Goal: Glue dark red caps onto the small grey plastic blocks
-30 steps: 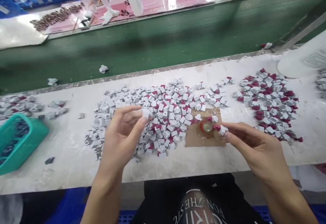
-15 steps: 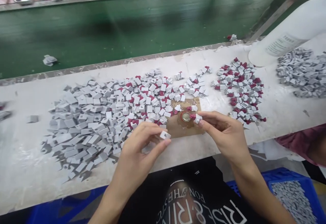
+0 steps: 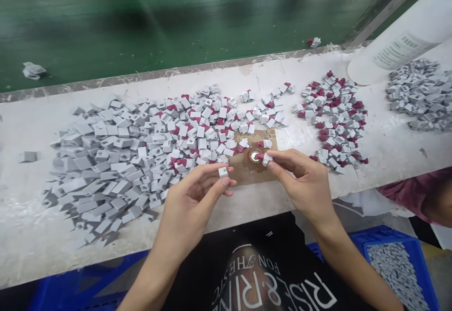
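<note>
My left hand (image 3: pixel 192 198) pinches a small light-grey plastic block (image 3: pixel 223 172) with a notch in it, between thumb and fingertips. Between the thumb and forefinger of my right hand (image 3: pixel 305 179) is a grey-and-maroon plastic piece (image 3: pixel 267 159), its maroon end pointing left over a small round cap-like dish (image 3: pixel 254 156). The dish has a shiny middle and sits on a brown cardboard sheet (image 3: pixel 247 174). The two held parts are apart. Beside my left hand spreads a large pile of grey blocks (image 3: pixel 116 160), with maroon pieces mixed in toward its right side.
Right of the cardboard lies a heap of grey-and-maroon pieces (image 3: pixel 332 118). A white bottle (image 3: pixel 399 42) leans over another grey heap (image 3: pixel 420 94). Behind the table runs a green surface (image 3: pixel 158 23). A blue crate (image 3: pixel 420 264) of grey parts stands below, near another person's maroon sleeve (image 3: pixel 406 198).
The view has shifted slightly. My right hand has brought the maroon end of its piece over the dish. The block in my left hand has turned and its fingers have spread somewhat.
</note>
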The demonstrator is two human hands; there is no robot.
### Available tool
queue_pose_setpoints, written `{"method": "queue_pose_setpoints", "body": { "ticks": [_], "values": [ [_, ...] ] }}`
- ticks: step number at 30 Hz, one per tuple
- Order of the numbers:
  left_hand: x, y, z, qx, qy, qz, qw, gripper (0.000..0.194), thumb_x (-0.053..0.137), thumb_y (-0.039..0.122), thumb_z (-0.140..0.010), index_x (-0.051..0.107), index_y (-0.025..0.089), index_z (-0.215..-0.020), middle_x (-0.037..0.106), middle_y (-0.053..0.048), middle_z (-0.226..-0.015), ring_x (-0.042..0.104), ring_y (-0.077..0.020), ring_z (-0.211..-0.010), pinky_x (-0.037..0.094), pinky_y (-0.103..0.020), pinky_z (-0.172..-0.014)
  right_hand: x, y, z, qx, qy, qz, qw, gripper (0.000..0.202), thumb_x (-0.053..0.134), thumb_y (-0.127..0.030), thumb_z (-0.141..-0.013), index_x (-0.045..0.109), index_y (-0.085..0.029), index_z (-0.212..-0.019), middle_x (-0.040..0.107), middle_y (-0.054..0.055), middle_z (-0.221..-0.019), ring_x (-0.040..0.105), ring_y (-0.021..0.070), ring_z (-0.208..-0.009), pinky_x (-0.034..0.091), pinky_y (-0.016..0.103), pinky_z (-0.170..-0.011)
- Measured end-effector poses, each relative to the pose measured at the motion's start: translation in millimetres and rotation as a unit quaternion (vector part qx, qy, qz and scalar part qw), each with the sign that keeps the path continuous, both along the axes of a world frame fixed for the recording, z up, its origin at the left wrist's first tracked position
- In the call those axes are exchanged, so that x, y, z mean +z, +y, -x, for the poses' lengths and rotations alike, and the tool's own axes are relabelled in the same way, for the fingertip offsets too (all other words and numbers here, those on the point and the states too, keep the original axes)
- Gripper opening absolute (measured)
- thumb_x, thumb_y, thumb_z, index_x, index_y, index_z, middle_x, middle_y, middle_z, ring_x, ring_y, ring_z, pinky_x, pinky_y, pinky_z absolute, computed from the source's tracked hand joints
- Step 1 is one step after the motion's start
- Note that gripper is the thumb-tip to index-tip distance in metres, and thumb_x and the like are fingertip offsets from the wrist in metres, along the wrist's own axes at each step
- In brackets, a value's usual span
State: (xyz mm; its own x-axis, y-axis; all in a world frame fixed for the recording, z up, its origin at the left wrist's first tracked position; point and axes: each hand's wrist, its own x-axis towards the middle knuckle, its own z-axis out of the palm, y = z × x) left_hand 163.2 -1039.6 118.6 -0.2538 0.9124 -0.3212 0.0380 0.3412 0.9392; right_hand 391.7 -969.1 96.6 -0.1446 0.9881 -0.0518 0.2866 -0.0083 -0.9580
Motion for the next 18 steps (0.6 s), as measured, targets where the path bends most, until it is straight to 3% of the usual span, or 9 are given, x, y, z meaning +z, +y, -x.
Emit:
{"method": "queue_pose_setpoints", "body": {
  "ticks": [4, 8, 12, 18],
  "values": [
    [1.7, 13.3, -3.6, -0.007, 0.054, -0.058, 0.997, 0.016, 0.090, 0.036, -0.097, 0.091, 0.032, -0.113, 0.085, -0.005, -0.111, 0.084, -0.0261, -0.099, 0.076, -0.040, -0.091, 3.4, 1.7, 0.4, 0.008, -0.008, -0.025, 1.000, 0.014, 0.084, -0.027, -0.103, 0.094, -0.030, -0.113, 0.092, 0.005, -0.112, 0.087, 0.0264, -0.105, 0.075, 0.044, -0.095],
    [4.5, 33.7, -9.4, -0.016, -0.019, -0.058, 0.998, 0.016, 0.094, 0.033, -0.094, 0.089, 0.030, -0.110, 0.086, -0.003, -0.098, 0.084, -0.0242, -0.092, 0.076, -0.038, -0.091, 8.6, 5.8, -2.3, -0.016, 0.064, 0.020, 0.998, 0.014, 0.090, -0.032, -0.100, 0.093, -0.031, -0.113, 0.092, 0.004, -0.112, 0.088, 0.0257, -0.102, 0.076, 0.042, -0.093],
    [7.0, 51.1, -16.8, -0.060, -0.096, -0.064, 0.991, 0.015, 0.094, 0.033, -0.096, 0.090, 0.029, -0.110, 0.090, -0.004, -0.106, 0.086, -0.0250, -0.095, 0.076, -0.039, -0.089, 13.2, 13.3, -2.8, 0.002, 0.169, 0.054, 0.984, 0.022, 0.092, -0.046, -0.101, 0.092, -0.034, -0.120, 0.093, 0.002, -0.118, 0.090, 0.0286, -0.109, 0.078, 0.047, -0.097],
    [10.0, 61.0, -26.0, -0.089, -0.129, -0.073, 0.985, 0.017, 0.092, 0.033, -0.099, 0.090, 0.026, -0.114, 0.091, -0.006, -0.108, 0.087, -0.0261, -0.096, 0.075, -0.040, -0.091, 13.3, 18.1, -1.0, 0.023, 0.172, 0.063, 0.983, 0.025, 0.091, -0.053, -0.102, 0.094, -0.035, -0.120, 0.093, 0.003, -0.120, 0.090, 0.0295, -0.112, 0.076, 0.051, -0.105]
  ]
}}
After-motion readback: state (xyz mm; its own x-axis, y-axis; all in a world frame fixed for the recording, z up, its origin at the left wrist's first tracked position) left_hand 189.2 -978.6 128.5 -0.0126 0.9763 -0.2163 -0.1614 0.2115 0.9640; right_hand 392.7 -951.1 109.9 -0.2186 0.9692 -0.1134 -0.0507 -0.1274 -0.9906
